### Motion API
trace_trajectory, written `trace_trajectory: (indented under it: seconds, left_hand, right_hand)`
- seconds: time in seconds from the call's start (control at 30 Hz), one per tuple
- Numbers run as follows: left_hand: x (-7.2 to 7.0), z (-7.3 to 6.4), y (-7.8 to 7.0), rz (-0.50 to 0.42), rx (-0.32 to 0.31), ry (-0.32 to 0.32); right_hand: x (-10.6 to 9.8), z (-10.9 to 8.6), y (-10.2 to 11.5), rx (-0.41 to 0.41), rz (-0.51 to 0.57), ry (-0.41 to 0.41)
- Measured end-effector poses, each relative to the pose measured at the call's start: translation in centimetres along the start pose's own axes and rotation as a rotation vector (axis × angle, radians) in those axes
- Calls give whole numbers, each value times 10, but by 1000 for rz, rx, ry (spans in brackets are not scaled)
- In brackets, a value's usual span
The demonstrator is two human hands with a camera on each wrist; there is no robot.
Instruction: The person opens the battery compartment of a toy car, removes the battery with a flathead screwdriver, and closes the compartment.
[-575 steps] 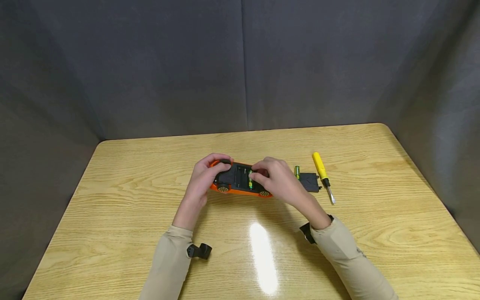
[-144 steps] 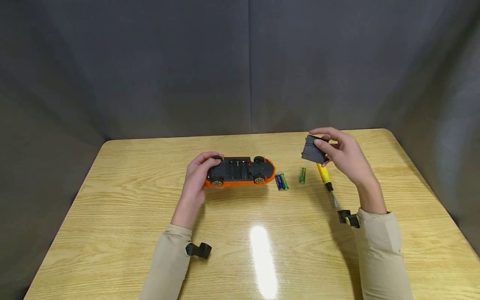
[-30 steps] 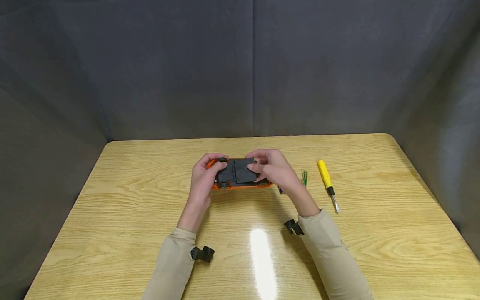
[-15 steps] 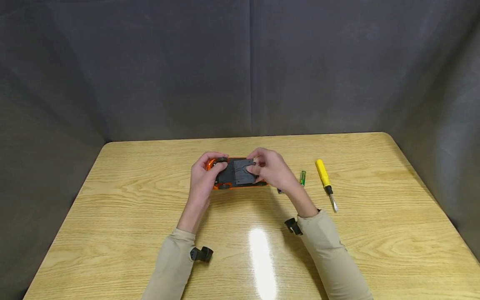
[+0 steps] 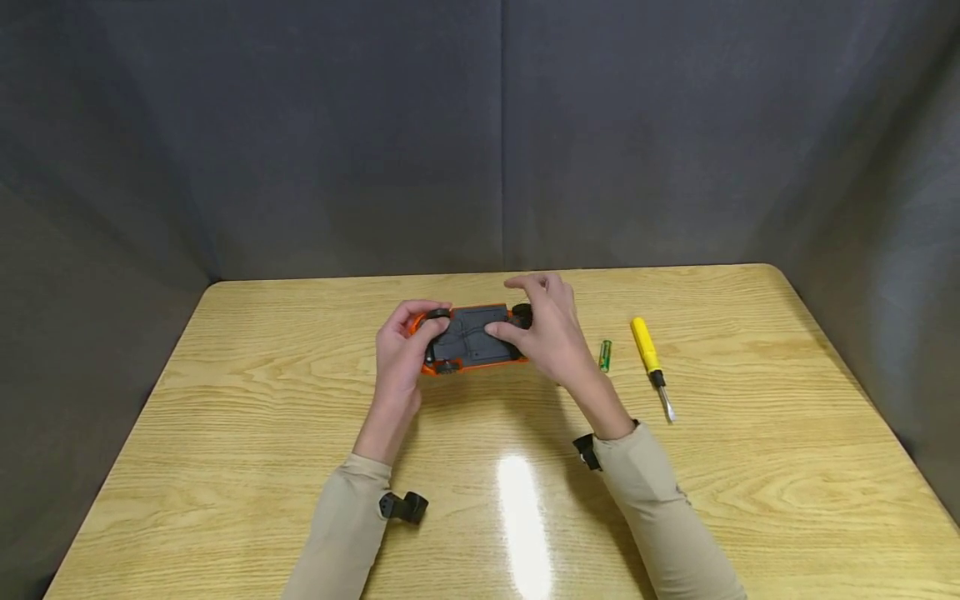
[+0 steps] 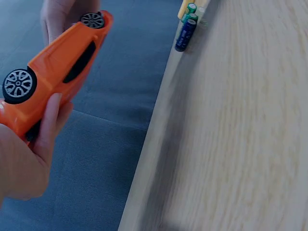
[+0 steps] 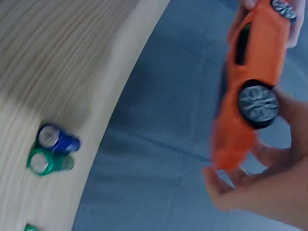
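Observation:
An orange toy car (image 5: 491, 364) is held upside down, its black underside facing up. My left hand (image 5: 402, 346) grips one end by the wheels, with its thumb on the underside. The black battery cover (image 5: 480, 344) lies over the middle of the underside, hiding the battery compartment. My right hand (image 5: 551, 333) has its thumb on the cover, and its index finger is stretched out above the car. In the right wrist view, the fingers (image 7: 219, 195) of that hand are spread near the car's end. Both wrist views show the car's orange side and wheels.
On the wooden table (image 5: 247, 433), a green battery (image 5: 605, 356) stands out right of the car. A blue battery (image 6: 186, 35) lies beside another green one (image 7: 41, 162), mostly hidden by my right arm from above. Further right is a yellow-handled screwdriver (image 5: 647, 346). Dark cloth (image 5: 360, 150) hangs behind.
Earlier my right hand put a battery in the bared compartment, later lifted the cover by the screwdriver. It then pinched the cover against the car; now the cover lies flatter and the index finger is off it.

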State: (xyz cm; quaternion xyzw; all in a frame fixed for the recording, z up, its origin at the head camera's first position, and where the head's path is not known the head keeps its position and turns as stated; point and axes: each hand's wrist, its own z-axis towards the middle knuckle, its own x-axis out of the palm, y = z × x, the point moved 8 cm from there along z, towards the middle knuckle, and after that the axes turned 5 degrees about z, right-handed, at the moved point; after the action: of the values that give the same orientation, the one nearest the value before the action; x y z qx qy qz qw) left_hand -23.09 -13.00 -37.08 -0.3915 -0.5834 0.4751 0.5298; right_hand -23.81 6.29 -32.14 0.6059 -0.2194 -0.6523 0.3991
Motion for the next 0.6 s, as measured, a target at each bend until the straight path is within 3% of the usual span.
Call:
trace_trajectory:
  seconds: [0.2, 0.3, 0.43, 0.6]
  left_hand:
    - [0, -1, -4, -68, 10, -2]
    - [3, -1, -3, -107, -19, 43]
    - [12, -3, 1, -171, -110, 177]
    - [28, -10, 7, -257, -253, 401]
  right_hand:
    - [2, 3, -21, 125, 66, 119]
    - [-3, 3, -26, 144, 139, 102]
    - [-14, 3, -27, 124, 298, 37]
    - [-21, 3, -22, 42, 410, 23]
